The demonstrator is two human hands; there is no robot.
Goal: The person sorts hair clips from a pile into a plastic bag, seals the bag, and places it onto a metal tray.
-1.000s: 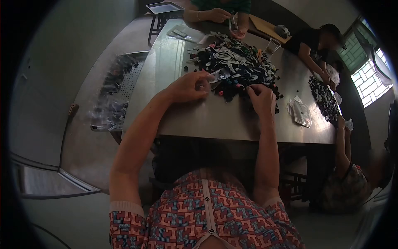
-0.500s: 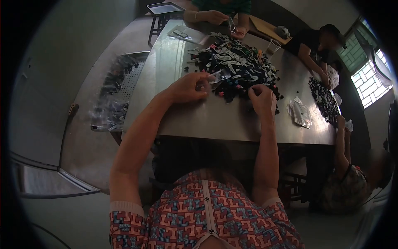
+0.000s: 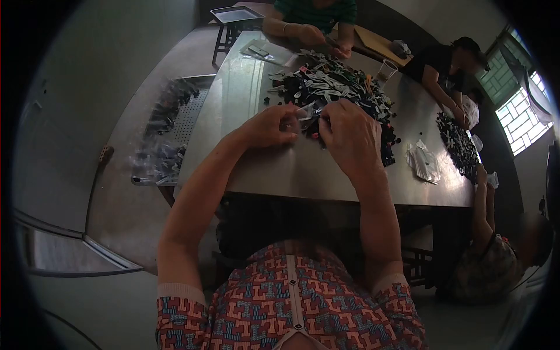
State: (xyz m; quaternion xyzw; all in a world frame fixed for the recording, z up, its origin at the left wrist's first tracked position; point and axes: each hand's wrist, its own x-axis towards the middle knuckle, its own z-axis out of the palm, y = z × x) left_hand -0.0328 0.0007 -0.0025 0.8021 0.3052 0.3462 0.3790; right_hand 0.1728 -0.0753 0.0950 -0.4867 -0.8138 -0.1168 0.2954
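Note:
My left hand (image 3: 272, 125) is closed on a small clear plastic bag (image 3: 305, 112) above the near left edge of a big pile of small parts (image 3: 332, 81). The pile mixes black, white and grey pieces with a few red and orange ones. At the bag's mouth is my right hand (image 3: 350, 129), its fingers pinched together. Whatever those fingertips hold is hidden behind the hand. Both hands are over the metal table (image 3: 262, 169).
A stack of clear bags (image 3: 424, 163) lies to the right, near a second pile of black parts (image 3: 458, 146). Filled bags lie in a perforated tray (image 3: 192, 114) at left. Co-workers sit across and to the right. A clear cup (image 3: 387, 69) stands at the far edge.
My right hand has moved left and up from the pile's near edge to the bag's mouth. My left hand still holds the bag. The view has shifted slightly.

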